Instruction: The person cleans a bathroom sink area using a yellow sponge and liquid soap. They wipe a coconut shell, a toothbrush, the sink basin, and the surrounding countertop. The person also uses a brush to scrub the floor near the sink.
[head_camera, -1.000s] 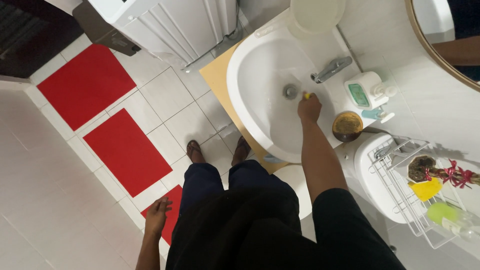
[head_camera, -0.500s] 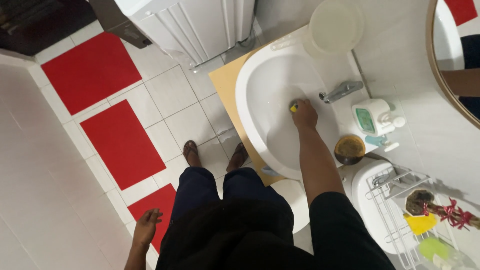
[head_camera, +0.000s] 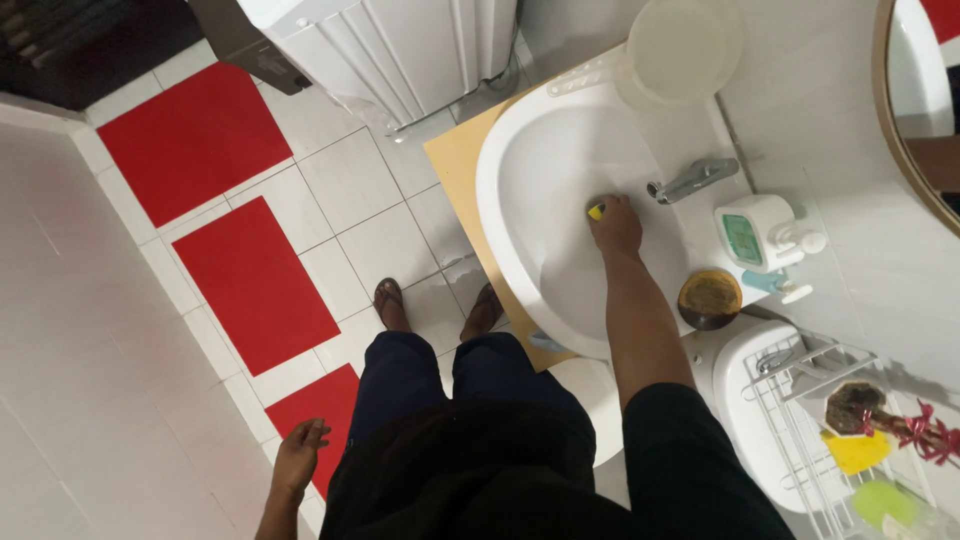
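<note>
Fingers of your right hand (head_camera: 614, 226) are closing around a small yellow sponge (head_camera: 596, 211), only its corner showing past your fingertips, and you are pressing it to the bottom of the white basin (head_camera: 520, 175), about where the drain would be. By the look of it you are scrubbing the bowl's floor. Going on from here is calling for steady downward pressure and short strokes working outward up the sloping wall, with a firm hold on that little pad.

Just beyond your knuckles the chrome tap (head_camera: 690, 180) is reaching over the bowl. Further out on the same side a white dispenser with a green label (head_camera: 755, 233) is standing, and nearer your forearm a round brown dish (head_camera: 710, 298) is sitting on the basin's ledge. Past your fingertips a pale round bucket (head_camera: 682, 48) is resting at the far rim.

Your left hand (head_camera: 298, 462) is hanging loose and empty by your hip, fingers half curled, well apart from everything.

Underfoot you are standing in sandals on white floor tiles (head_camera: 350, 180) broken by red tiles (head_camera: 195, 140). A white ribbed appliance (head_camera: 385, 50) is standing ahead, and a white wire rack (head_camera: 830, 430) behind your right elbow.
</note>
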